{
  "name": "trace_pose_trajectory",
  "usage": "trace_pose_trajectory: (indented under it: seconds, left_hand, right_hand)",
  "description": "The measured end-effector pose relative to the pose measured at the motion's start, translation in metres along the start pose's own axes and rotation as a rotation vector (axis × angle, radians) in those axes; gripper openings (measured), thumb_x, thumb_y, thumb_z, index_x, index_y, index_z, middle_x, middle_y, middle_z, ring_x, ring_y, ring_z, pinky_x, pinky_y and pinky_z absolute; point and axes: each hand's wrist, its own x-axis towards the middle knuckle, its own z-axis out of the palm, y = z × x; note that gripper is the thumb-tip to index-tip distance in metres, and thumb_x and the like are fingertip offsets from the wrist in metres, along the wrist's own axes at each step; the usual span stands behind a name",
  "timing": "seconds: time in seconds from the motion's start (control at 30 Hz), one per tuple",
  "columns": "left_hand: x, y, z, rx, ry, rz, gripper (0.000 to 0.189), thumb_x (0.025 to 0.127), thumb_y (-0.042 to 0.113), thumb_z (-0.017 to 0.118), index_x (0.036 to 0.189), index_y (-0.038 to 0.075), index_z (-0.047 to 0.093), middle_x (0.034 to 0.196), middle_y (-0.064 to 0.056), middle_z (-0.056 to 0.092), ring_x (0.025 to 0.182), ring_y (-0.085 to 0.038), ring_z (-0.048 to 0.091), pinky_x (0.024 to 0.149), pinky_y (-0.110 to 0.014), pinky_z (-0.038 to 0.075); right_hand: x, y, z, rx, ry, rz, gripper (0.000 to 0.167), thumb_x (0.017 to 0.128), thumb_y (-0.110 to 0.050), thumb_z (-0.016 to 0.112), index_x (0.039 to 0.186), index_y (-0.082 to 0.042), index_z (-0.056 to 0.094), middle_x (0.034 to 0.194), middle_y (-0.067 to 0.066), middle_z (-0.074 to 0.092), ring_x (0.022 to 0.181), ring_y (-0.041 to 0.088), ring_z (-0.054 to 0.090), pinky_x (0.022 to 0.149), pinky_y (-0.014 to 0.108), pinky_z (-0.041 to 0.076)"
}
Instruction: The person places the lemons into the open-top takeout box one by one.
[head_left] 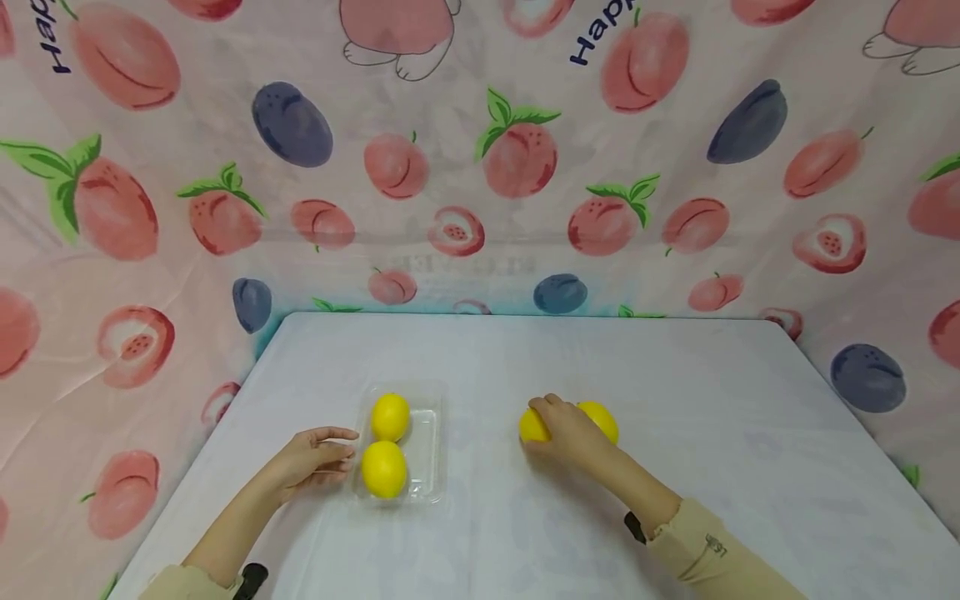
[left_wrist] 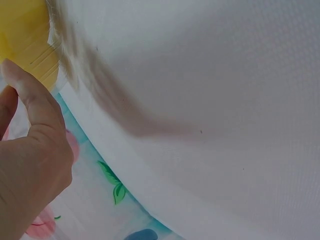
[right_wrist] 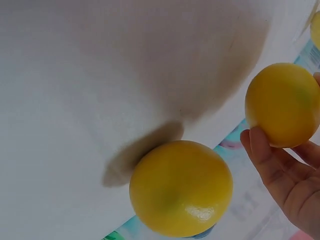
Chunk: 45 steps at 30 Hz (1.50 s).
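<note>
head view: on the white table (head_left: 675,500), the left hand (head_left: 311,461) lies with fingers relaxed and loosely extended, holding nothing, its fingertips just beside the clear tray (head_left: 427,450). two yellow lemons sit in that tray, the far lemon (head_left: 391,416) and the near lemon (head_left: 384,469), close together. farther right, the right hand (head_left: 566,429) curls its fingers around the held lemon (head_left: 532,427), gripping it low over the table. a loose lemon (head_left: 602,419) lies just beside that hand on its right. a fruit-print cloth (head_left: 480,150) hangs behind and at both sides.
</note>
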Motion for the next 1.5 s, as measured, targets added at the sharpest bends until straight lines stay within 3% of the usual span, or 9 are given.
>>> trace_pose_trajectory:
  seconds: [0.63,1.03,1.2,1.5]
  left_hand:
    - [-0.001,0.002,0.002,0.000,0.012,-0.006,0.043,0.093,0.009,0.057,0.129,-0.010,0.044,0.085,0.003,0.064,0.069,-0.007,0.063,0.066,-0.021,0.058]
    - [0.000,0.001,0.001,0.005,0.017,-0.012,0.043,0.093,0.010,0.057,0.129,-0.010,0.044,0.085,0.003,0.065,0.069,-0.008,0.063,0.066,-0.022,0.058]
    - [-0.001,0.002,0.001,0.007,0.019,-0.018,0.043,0.093,0.011,0.057,0.128,-0.010,0.045,0.085,0.003,0.065,0.069,-0.008,0.063,0.066,-0.021,0.058]
    - [-0.001,0.003,0.002,-0.001,0.015,-0.018,0.042,0.093,0.011,0.058,0.128,-0.010,0.045,0.084,0.003,0.065,0.068,-0.007,0.063,0.066,-0.021,0.058]
  right_hand:
    - [0.012,-0.005,-0.005,0.270,0.078,0.078,0.056,0.082,-0.024,0.072,0.127,0.003,0.053,0.126,0.018,0.058,0.110,0.030,0.057,0.095,0.044,0.050]
    - [0.017,-0.018,-0.007,0.364,0.137,0.097,0.055,0.083,-0.026,0.072,0.126,0.002,0.053,0.123,0.017,0.060,0.099,0.028,0.062,0.084,0.039,0.056]
    - [0.021,-0.022,-0.006,0.400,0.124,0.121,0.055,0.084,-0.028,0.070,0.128,-0.001,0.053,0.123,0.015,0.061,0.094,0.025,0.062,0.082,0.035,0.056]
    - [0.028,-0.029,-0.005,0.592,0.095,0.172,0.052,0.085,-0.028,0.070,0.128,-0.004,0.054,0.122,0.013,0.060,0.089,0.022,0.061,0.075,0.029,0.057]
